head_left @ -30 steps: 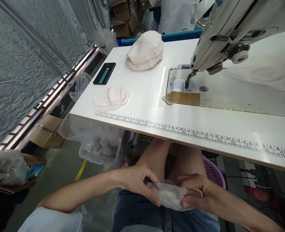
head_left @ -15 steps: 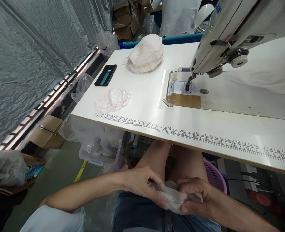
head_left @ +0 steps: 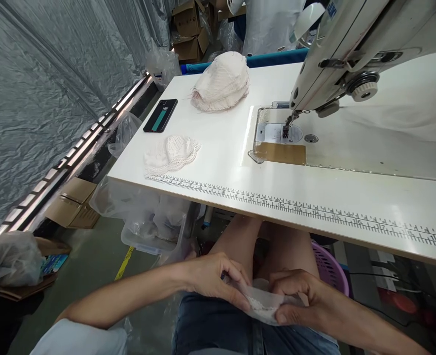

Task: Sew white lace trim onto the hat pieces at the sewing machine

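Over the lap, my left hand [head_left: 223,282] pinches one side of a translucent white piece with lacy white material on it [head_left: 262,301]. My right hand [head_left: 295,297] grips its other side between thumb and fingers. Whether this sheer piece is thin fabric or a plastic bag I cannot tell, and the fingers cover both of its ends. On the white table [head_left: 210,162] above the hands lies a small white lace piece with a scalloped edge [head_left: 171,154]. Farther back rests a cream fabric hat shape with frayed edges [head_left: 221,81].
A sewing machine [head_left: 336,69] stands at the table's right, its needle over the metal plate. A phone [head_left: 161,116] lies near the left edge. Below are a clear plastic bin [head_left: 155,236] with bags, a purple basket [head_left: 331,271] and a cardboard box [head_left: 72,202].
The lacy part between my hands has shifted slightly, and my left fingers have moved a little along the sheer piece. Both hands keep their grip; the things on the table stay put.
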Action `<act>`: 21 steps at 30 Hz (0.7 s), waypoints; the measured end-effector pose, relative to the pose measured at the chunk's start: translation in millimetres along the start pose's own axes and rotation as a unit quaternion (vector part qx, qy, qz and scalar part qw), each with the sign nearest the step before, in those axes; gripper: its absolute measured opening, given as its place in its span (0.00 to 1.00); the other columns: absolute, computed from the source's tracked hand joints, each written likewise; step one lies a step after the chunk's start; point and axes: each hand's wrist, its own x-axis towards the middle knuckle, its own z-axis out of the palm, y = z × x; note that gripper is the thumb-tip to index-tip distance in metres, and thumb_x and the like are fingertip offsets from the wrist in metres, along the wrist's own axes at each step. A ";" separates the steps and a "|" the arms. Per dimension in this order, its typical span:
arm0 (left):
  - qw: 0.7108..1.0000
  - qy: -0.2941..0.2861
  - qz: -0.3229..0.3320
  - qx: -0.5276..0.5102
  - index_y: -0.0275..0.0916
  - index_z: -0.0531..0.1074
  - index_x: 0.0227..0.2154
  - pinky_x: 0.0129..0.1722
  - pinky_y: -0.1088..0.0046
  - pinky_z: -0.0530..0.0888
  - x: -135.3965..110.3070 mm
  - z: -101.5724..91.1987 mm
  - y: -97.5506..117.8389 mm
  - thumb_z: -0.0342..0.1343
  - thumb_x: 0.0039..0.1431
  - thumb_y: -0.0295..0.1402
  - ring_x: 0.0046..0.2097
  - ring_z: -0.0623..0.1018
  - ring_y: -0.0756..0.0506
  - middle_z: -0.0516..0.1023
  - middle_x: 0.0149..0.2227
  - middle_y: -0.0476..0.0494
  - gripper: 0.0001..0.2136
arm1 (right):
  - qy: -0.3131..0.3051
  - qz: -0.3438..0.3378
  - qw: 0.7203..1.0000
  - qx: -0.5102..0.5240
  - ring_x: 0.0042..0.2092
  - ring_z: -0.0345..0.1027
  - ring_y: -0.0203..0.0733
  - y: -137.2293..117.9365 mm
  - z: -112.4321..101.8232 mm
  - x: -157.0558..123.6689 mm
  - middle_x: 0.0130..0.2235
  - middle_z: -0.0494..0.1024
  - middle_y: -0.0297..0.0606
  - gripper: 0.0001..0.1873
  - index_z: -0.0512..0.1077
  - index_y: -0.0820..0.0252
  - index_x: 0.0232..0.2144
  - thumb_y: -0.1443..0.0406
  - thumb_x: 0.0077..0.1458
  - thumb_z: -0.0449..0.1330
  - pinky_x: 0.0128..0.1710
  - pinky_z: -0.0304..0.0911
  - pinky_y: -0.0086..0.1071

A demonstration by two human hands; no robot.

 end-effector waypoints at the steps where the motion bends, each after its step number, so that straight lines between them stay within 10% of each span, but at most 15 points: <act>1: 1.000 -0.003 -0.006 -0.004 0.34 0.79 0.30 0.37 0.79 0.65 -0.4 -0.2 0.3 0.65 0.45 0.42 0.35 0.71 0.51 0.74 0.34 0.46 0.15 | -0.001 -0.001 1.000 0.005 0.33 0.62 0.37 0.2 0.0 -0.2 0.28 0.68 0.33 0.14 0.74 0.61 0.25 0.56 0.51 0.63 0.32 0.56 0.26; 14: 0.986 0.053 -0.117 -0.107 0.33 0.79 0.31 0.35 0.77 0.69 -13.4 -7.5 -1.3 0.67 0.43 0.37 0.31 0.72 0.50 0.77 0.29 0.44 0.13 | 0.040 -0.020 0.997 -0.066 0.33 0.65 0.38 7.4 0.2 -6.6 0.28 0.72 0.33 0.14 0.74 0.61 0.28 0.55 0.51 0.63 0.32 0.57 0.27; 21: 0.996 0.008 -0.081 0.037 0.33 0.78 0.36 0.32 0.79 0.66 -12.3 -7.0 9.4 0.64 0.47 0.37 0.31 0.70 0.51 0.76 0.29 0.46 0.15 | 0.012 -0.053 0.996 -0.066 0.32 0.65 0.37 5.4 4.1 -2.7 0.29 0.71 0.35 0.16 0.75 0.63 0.29 0.54 0.54 0.60 0.31 0.56 0.27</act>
